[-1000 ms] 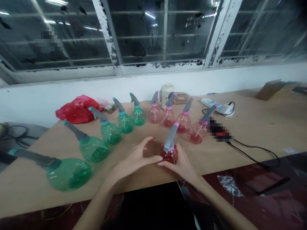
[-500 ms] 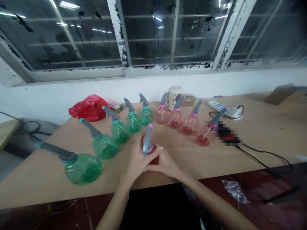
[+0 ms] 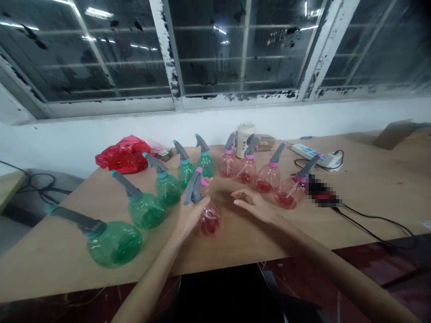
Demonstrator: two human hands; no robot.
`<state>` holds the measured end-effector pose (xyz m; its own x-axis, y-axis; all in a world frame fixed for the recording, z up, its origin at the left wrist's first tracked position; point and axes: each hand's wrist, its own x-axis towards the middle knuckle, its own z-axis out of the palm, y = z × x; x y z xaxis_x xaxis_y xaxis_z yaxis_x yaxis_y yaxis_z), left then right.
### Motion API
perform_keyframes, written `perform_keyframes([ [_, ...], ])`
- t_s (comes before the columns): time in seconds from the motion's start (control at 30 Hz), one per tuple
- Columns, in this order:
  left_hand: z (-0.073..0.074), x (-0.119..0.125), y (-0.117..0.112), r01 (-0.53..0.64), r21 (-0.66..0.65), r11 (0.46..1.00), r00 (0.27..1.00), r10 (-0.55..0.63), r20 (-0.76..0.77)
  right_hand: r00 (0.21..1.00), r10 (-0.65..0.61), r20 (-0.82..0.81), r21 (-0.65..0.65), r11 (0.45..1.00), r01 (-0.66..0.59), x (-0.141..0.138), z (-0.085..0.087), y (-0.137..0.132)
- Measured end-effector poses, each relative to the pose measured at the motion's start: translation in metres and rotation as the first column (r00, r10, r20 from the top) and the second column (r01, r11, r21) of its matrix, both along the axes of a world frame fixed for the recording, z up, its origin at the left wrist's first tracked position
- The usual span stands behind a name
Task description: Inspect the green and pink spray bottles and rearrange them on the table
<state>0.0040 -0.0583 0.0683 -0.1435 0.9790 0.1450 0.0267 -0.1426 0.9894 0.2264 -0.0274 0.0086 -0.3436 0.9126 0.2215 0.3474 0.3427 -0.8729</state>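
Window side of room: white wall (image 3: 202, 123), dark windows (image 3: 208, 54), wooden table (image 3: 367, 184).

The wall is topped by pale window frames (image 3: 164, 45), on which dark patches are seen, as of flaked paint. The glass is marked by dark smudges and crossed by pale bars (image 3: 245, 49); bright strips of light (image 3: 98, 12) are shown in it, several at upper left. The light-brown table is set along the wall. At far left, part of a second wooden surface (image 3: 9, 185) is seen. Below the near edge, a dark red floor (image 3: 367, 271) is visible, crossed by thin pale lines.
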Motion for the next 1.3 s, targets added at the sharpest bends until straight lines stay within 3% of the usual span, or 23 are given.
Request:
perform_keyframes([
  [0.1,0.008,0.003,0.012,0.105,-0.046,0.993,0.989,-0.1,0.105,0.99,-0.128,-0.05,0.041,0.991,0.131,0.003,-0.007,0.018],
  [0.2,0.01,0.006,0.022,0.288,-0.063,0.955,0.926,-0.261,0.271,0.989,-0.146,-0.04,0.106,0.983,0.149,-0.007,-0.012,0.03],
  [0.3,0.004,0.005,0.03,0.385,-0.064,0.92,0.857,-0.331,0.395,0.99,-0.135,-0.033,0.141,0.98,0.138,-0.021,-0.016,0.036],
  [0.4,-0.008,0.001,0.036,0.395,-0.104,0.913,0.822,-0.3,0.484,0.988,-0.152,-0.041,0.151,0.976,0.156,-0.03,-0.02,0.038],
  [0.6,-0.025,0.002,0.034,0.316,-0.265,0.911,0.852,-0.149,0.502,0.971,-0.234,-0.059,0.15,0.959,0.24,-0.028,-0.023,0.035],
  [0.77,-0.024,0.003,0.028,0.374,-0.285,0.883,0.846,-0.198,0.496,0.967,-0.247,-0.067,0.142,0.957,0.254,-0.027,-0.022,0.037],
  [0.93,-0.029,0.006,0.03,0.599,-0.262,0.757,0.724,-0.372,0.58,0.968,-0.243,-0.057,0.131,0.96,0.249,-0.023,-0.024,0.041],
  [1.03,-0.035,0.01,0.03,0.644,-0.278,0.712,0.69,-0.384,0.613,0.972,-0.229,-0.047,0.13,0.964,0.233,-0.022,-0.025,0.042],
  [1.3,-0.035,0.013,0.026,0.661,-0.247,0.709,0.658,-0.388,0.645,0.975,-0.22,-0.023,0.132,0.966,0.221,-0.021,-0.028,0.044],
])
